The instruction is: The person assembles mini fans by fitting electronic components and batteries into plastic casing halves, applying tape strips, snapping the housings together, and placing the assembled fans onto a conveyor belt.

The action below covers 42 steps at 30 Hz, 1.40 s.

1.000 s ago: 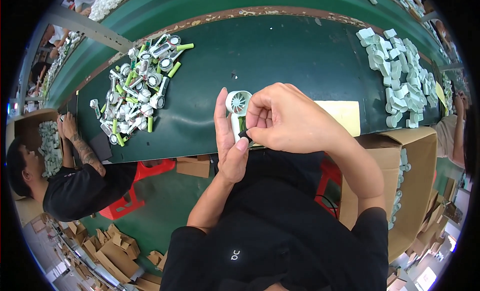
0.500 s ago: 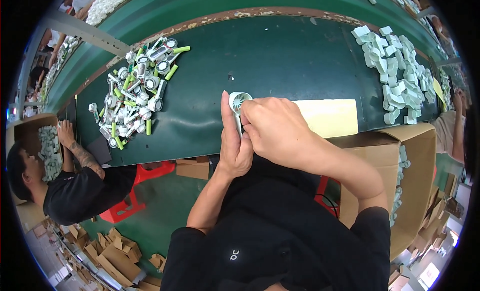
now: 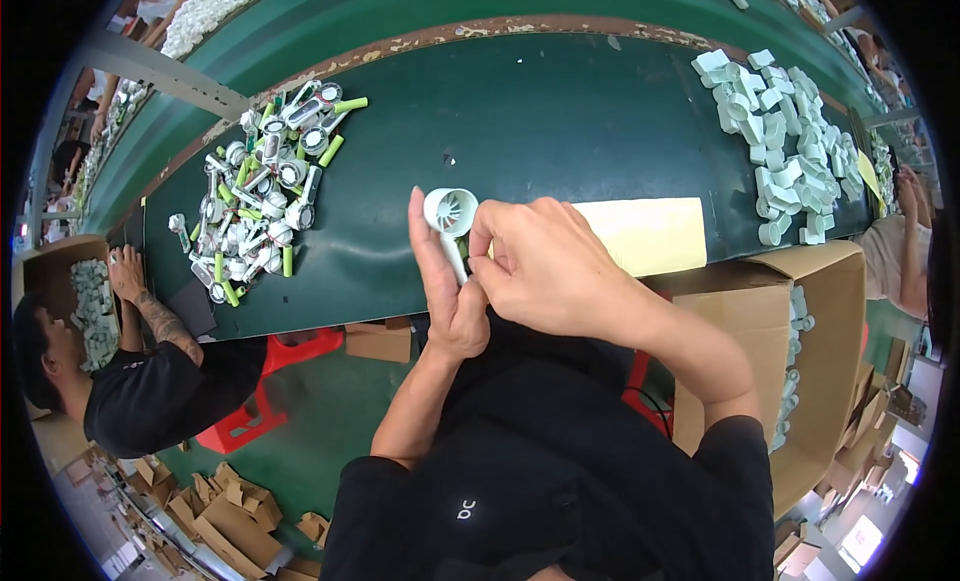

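Both hands are working over the near edge of the green belt (image 3: 560, 111). The left hand (image 3: 447, 291) is standing upright, its fingers closing round the handle of a small white fan (image 3: 449, 213), whose round head is poking up above the fingertips. The right hand (image 3: 545, 271) is curling in from the right, thumb and forefinger pinching at a green part (image 3: 464, 249) set against the handle; how deep that part is sitting is hidden behind the fingers.

The fan is hanging just past the belt's edge, above the lap and the floor, so a slack grip is risking a drop out of reach. The green part looks small and is only being pinched, so a sideways push could be skewing it in the handle or flicking it loose. The left fingers are covering most of the handle, which is making it hard to see whether the part is seating straight, and forcing it blind could be jamming it or cracking the casing.

To the left on the belt a pile of fans (image 3: 262, 196) is lying, mixed with green sticks, and to the right a heap of pale shells (image 3: 790, 146) near a yellow sheet (image 3: 645, 233). An open box (image 3: 800, 351) is standing at the right elbow, near enough for a swinging arm to be knocking it. A co-worker (image 3: 130, 391) is bending at the belt on the left
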Tool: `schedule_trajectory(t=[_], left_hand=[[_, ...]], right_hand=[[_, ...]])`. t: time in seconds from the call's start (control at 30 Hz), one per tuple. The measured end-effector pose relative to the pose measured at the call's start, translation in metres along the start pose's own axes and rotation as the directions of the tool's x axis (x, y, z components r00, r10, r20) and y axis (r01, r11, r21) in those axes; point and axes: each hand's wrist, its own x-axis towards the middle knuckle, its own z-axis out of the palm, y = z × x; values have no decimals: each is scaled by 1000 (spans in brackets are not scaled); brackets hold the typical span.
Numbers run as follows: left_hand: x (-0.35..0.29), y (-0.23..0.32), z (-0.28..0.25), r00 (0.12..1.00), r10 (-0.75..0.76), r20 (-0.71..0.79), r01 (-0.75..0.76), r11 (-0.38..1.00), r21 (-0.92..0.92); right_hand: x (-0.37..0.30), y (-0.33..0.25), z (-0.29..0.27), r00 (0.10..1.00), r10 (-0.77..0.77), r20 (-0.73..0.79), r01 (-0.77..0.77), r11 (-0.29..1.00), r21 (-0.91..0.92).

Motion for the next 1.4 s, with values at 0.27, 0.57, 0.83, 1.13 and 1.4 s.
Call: schedule_trajectory(t=[0.27,0.57,0.83,1.13,1.4], left_hand=[[2,-4,6,999,10,52,-4,994,-105],[-10,-9,9,999,18,-52,-24,993,-116],[-8,0,15,992,-49,-120,19,971,-239],[-2,7,5,993,-92,78,110,958,-265],[-2,-1,1,991,-63,114,73,994,-80]], right_hand=[[5,-1,4,999,-29,-44,27,998,-58],[10,-3,8,999,-15,40,17,999,-49],[-2,-13,3,993,-95,-70,102,989,102],[14,11,-6,941,-339,21,340,938,-66],[3,18,18,944,-308,-118,265,921,-287]])
